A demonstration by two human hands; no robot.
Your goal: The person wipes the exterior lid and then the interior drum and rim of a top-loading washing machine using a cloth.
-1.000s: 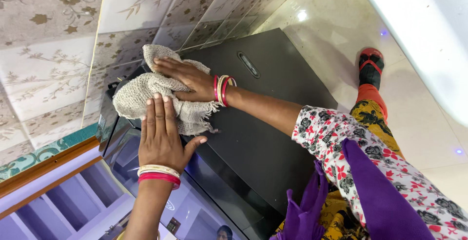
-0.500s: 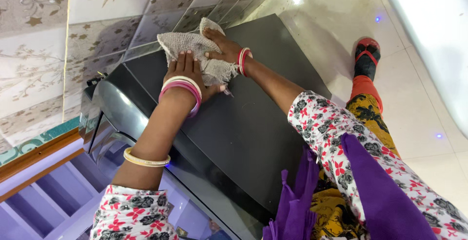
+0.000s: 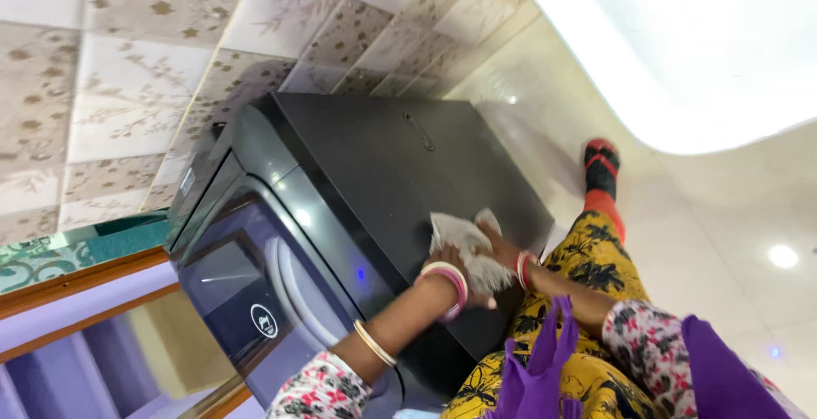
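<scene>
— While both my palms press down, what do you make out from the head camera?

— Your left hand and right hand lie together on a pale woven cloth, which is spread flat on the dark side panel of a black appliance. How are you gripping it?

— My left hand lies flat over the near part of the cloth, fingers mostly hidden under my wrist and its pink and white bangles, so I cannot tell how far they curl. My right hand rests on the cloth just beside the left, touching it, fingers bent over the fabric; whether they pinch it I cannot tell.

— And around your hands?

— Beyond my fingers the panel runs on to a small recessed handle, well apart from the cloth. To the left of my left forearm sits the appliance's glossy front with a rounded door. Past the appliance stands a floral tiled wall. Out past my right wrist, my foot in a red sandal rests on the shiny floor.
</scene>
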